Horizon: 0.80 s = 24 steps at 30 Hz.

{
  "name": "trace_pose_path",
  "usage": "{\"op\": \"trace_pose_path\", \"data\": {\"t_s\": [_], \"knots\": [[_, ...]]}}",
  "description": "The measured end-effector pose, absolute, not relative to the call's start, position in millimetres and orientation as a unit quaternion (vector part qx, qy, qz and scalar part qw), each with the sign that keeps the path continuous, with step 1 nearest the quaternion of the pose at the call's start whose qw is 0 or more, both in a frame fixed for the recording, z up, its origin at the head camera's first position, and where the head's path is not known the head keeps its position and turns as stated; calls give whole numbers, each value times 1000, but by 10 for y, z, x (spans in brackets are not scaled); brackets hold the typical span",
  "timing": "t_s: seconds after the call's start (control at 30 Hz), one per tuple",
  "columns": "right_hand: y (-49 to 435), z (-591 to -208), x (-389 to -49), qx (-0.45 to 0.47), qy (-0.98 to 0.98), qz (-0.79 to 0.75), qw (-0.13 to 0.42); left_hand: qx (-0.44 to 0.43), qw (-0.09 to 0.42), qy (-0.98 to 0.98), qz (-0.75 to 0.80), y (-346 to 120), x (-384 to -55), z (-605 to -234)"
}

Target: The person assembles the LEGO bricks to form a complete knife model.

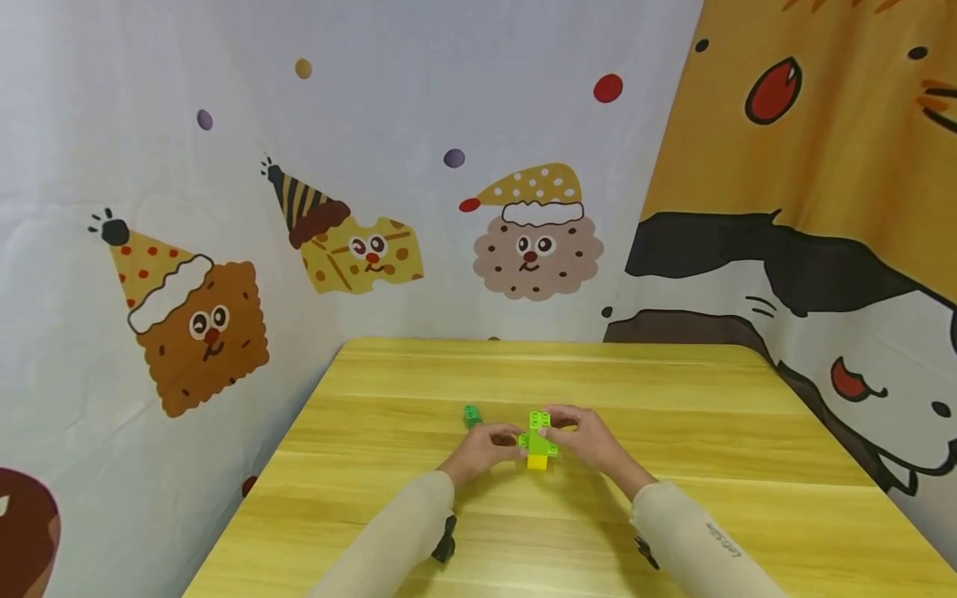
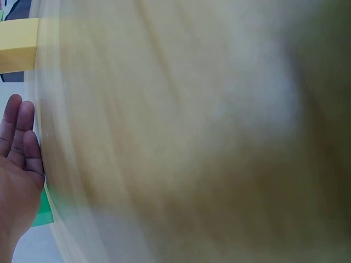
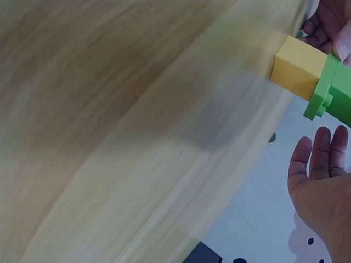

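A stack of toy building bricks (image 1: 539,444) stands upright between the two hands, a yellow brick (image 3: 299,67) at its base. Above that sits a light green piece (image 3: 327,82) with studs jutting out at the sides, then a taller green part with studs on top. From the left, my left hand (image 1: 484,451) pinches the low green end, its thumb visible in the right wrist view. My right hand (image 1: 591,438) holds the upper part from the right, thumb in front and index finger behind. In the right wrist view its other fingers are loosely extended.
A dark green brick (image 1: 472,415) lies on the wooden table (image 1: 419,374) just beyond my left hand. Behind the table hangs a white cloth (image 1: 374,116) with cartoon prints, and an orange printed part (image 1: 845,166) at the right.
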State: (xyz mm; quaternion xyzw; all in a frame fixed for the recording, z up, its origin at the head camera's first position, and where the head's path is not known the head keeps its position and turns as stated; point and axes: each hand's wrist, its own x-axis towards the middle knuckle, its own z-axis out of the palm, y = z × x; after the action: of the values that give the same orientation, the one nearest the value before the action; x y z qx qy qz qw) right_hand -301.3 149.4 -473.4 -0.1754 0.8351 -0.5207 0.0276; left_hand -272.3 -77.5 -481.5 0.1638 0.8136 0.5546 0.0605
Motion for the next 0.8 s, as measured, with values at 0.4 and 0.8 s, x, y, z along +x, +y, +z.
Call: {"op": "trace_pose_path", "data": {"t_s": [0.4,0.8], "knots": [[1522,-4735,-3041,-165,822,-543,47,157,73,813,556,-806,-2966,-5119],[1519,-4717,-3015,-175,837,-517,32,151,76,819,548,-811,-2953,-5108]]}}
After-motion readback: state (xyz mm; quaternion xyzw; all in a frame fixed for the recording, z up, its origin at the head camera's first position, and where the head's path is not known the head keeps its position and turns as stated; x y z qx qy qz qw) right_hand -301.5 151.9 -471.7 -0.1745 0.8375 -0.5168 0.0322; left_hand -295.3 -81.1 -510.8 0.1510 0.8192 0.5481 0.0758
